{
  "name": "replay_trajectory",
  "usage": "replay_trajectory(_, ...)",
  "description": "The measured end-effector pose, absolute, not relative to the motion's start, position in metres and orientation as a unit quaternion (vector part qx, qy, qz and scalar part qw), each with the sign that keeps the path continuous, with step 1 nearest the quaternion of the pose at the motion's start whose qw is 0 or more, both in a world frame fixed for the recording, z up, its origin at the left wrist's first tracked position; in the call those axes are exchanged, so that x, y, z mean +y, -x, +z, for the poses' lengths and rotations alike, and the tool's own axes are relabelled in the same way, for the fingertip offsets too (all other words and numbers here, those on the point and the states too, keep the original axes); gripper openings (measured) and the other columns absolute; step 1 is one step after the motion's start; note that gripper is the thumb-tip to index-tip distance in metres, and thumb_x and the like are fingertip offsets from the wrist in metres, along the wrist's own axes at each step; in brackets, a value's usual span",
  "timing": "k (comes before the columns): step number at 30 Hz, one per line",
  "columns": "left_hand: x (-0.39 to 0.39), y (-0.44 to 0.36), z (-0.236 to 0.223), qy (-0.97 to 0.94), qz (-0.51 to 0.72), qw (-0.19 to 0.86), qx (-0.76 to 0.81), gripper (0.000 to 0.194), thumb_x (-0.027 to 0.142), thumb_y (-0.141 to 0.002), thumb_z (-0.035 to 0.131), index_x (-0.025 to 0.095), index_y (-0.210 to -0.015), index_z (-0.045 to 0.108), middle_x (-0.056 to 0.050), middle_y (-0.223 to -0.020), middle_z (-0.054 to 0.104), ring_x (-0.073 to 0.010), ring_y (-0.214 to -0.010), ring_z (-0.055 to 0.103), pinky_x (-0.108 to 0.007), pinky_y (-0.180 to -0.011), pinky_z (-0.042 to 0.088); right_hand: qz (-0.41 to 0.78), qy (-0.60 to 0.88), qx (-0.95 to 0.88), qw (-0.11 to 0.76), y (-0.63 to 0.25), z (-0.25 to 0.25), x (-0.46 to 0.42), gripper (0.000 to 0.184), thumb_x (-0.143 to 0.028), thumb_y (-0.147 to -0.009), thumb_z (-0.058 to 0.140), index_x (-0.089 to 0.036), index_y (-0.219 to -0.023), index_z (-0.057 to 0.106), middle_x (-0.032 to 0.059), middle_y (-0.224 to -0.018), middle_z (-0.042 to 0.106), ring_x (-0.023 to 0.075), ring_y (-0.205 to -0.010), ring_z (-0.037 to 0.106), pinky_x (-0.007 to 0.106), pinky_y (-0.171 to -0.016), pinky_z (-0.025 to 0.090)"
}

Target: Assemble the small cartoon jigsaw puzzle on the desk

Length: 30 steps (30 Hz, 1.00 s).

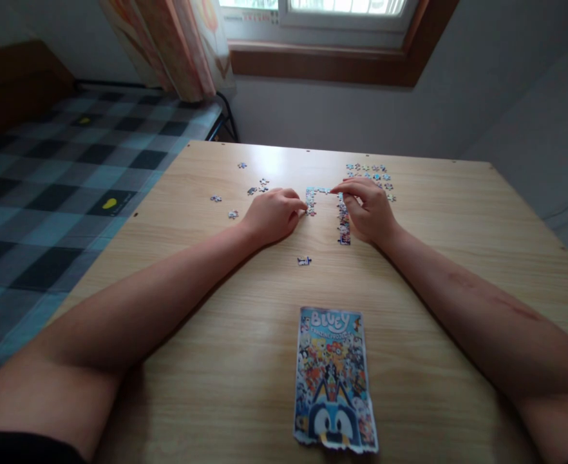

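Observation:
A partly joined jigsaw puzzle border lies on the wooden table, with a short left side, a top row and a longer right side. My left hand rests beside the left side, its fingers curled together and the tips on a puzzle piece there. Over the top right corner is my right hand, fingers bent and pinched at the joined pieces; it covers part of that corner. A loose puzzle piece lies below the border's opening. Nearer to me is a picture sheet marked "Bluey", with a torn lower edge.
Several loose puzzle pieces are scattered left of the border. More pieces stand in rows behind my right hand. The table reaches toward a window wall. A bed with a checked cover is at the left, near a curtain.

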State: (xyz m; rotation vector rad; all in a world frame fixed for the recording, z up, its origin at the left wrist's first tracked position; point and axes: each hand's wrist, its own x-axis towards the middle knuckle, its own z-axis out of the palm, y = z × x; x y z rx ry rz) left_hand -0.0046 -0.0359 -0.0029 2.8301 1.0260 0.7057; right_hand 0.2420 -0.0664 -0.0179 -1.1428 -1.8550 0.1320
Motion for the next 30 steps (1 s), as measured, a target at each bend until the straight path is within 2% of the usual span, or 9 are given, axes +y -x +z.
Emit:
replay_trajectory(6, -0.037, 0.008, -0.002, -0.907, 0.231, 0.005, 0.351, 0.027, 0.017, -0.087, 0.055, 0.021, -0.101, 0.079, -0.006, -0.11, 0.076, -0.021, -0.094, 0.068, -0.036, -0.083, 0.054, 0.027, 0.443, -0.749, 0.491, -0.24, -0.02, -0.067, 0.027, -0.014, -0.091, 0.052, -0.025, -0.095, 0.077, 0.0052, -0.097, 0.076, 0.0262, -0.108, 0.066, 0.051, -0.103, 0.049)
replay_trajectory(10, -0.035, 0.012, -0.004, -0.897, 0.252, 0.032, 0.361, 0.027, 0.012, -0.084, 0.055, 0.022, -0.096, 0.078, -0.004, -0.104, 0.077, -0.0211, -0.092, 0.069, -0.037, -0.085, 0.056, 0.017, 0.451, -0.734, 0.508, -0.239, -0.02, -0.069, 0.027, -0.014, -0.09, 0.052, -0.025, -0.095, 0.076, 0.0045, -0.096, 0.076, 0.0263, -0.109, 0.065, 0.052, -0.103, 0.049)
replay_trajectory(20, -0.031, 0.021, -0.001, -0.861, 0.301, 0.146, 0.384, 0.027, -0.001, -0.073, 0.051, 0.02, -0.066, 0.065, -0.002, -0.079, 0.07, -0.017, -0.075, 0.063, -0.031, -0.074, 0.052, 0.026, 0.462, -0.711, 0.529, -0.235, -0.016, -0.073, 0.027, -0.015, -0.093, 0.051, -0.028, -0.097, 0.074, 0.004, -0.097, 0.076, 0.0276, -0.114, 0.063, 0.055, -0.104, 0.049)
replay_trajectory(30, -0.03, 0.024, -0.002, -0.852, 0.299, 0.185, 0.387, 0.026, 0.0, -0.073, 0.049, 0.021, -0.068, 0.064, -0.002, -0.077, 0.069, -0.0176, -0.075, 0.062, -0.032, -0.07, 0.048, 0.043, 0.459, -0.727, 0.509, -0.232, -0.014, -0.072, 0.028, -0.012, -0.092, 0.052, -0.03, -0.099, 0.073, 0.0031, -0.1, 0.076, 0.0293, -0.117, 0.062, 0.057, -0.103, 0.049)
